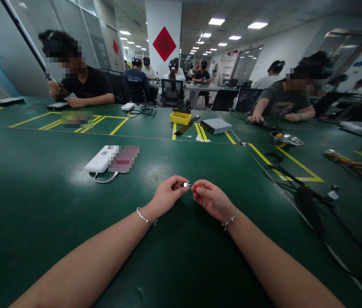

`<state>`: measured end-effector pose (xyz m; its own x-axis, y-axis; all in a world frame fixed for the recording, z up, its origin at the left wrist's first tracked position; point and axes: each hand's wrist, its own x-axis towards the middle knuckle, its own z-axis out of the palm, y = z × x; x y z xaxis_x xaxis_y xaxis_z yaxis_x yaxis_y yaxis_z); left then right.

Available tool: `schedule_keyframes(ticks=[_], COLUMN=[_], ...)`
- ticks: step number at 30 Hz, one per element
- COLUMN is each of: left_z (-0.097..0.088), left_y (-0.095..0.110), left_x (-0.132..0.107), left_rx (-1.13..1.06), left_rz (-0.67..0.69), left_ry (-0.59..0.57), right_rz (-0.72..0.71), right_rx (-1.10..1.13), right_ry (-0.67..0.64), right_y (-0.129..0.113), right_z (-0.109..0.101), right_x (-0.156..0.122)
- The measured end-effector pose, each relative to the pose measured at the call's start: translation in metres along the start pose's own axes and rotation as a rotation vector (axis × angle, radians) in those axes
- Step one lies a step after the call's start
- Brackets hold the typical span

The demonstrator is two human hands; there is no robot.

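Observation:
Both of my hands meet above the green table [55,201], near its middle. My left hand [167,196] is closed in a pinch on a small shiny metal part [186,185]. My right hand [209,198] is pinched too, its fingertips touching the same part from the right, with a bit of red showing at the thumb tip. Each wrist wears a thin bracelet. The part is too small to name.
A white power bank [101,160] with a cable lies to the left. Farther back sit a yellow bin [181,117], a grey box [215,125] and a metal bowl [286,138]. Black cables [309,201] run at the right. Other people sit across the table.

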<state>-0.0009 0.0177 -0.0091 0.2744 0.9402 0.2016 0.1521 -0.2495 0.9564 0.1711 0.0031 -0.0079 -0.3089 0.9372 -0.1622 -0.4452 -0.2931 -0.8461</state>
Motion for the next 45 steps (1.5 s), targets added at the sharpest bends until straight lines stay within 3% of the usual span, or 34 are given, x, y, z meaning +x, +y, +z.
schedule_keyframes(ticks=[15,22,27,34,38,45], left_z=[0.000,0.000,0.001,0.003,0.003,0.004], left_y=[0.004,0.004,0.003,-0.001,-0.001,0.005], left_x=[-0.001,-0.001,-0.003,-0.003,-0.004,-0.006], left_rx=[0.128,0.159,0.230,0.294,0.332,0.319], left_rz=[0.004,0.018,0.065,0.066,0.077,0.073], left_ry=[0.029,0.017,0.004,0.058,0.117,0.193], right_rz=[-0.005,-0.110,-0.189,-0.271,-0.318,-0.253], right_rx=[-0.049,-0.134,-0.219,-0.380,-0.495,-0.466], right_ry=[0.026,0.158,0.169,0.242,0.213,0.157], right_y=[0.001,0.003,0.008,0.011,0.014,0.019], right_z=[0.003,0.006,0.007,0.012,0.014,0.014], right_x=[0.001,0.004,0.006,0.004,0.003,0.003])
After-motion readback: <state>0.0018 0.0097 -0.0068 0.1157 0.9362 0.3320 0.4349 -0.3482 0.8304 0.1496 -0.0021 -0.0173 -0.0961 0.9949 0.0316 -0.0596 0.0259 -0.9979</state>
